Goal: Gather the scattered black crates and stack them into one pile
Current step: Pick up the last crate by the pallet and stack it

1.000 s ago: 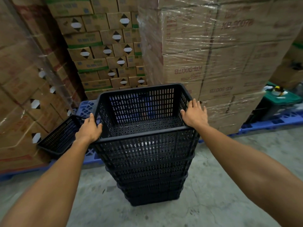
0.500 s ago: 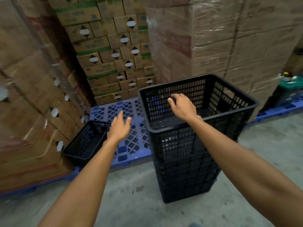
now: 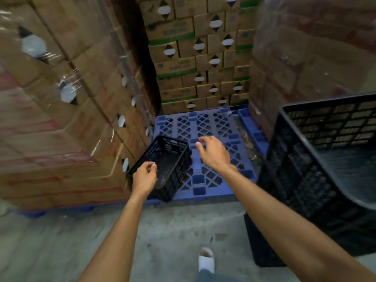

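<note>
loose crate: now nearer; left hand over its rim, right hand off stack; both empty, loosely curled

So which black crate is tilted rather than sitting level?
The lone black crate on the blue pallet, by the left hand; it leans, unlike the upright crate stack at right.

Both bare forearms reach forward and down, roughly parallel. The left hand hangs with its fingers loosely curled and the thumb near the fingertips, holding nothing. The right hand is farther forward, palm down, fingers bent and slightly spread, also empty. A foot in a white slipper shows below.
</note>
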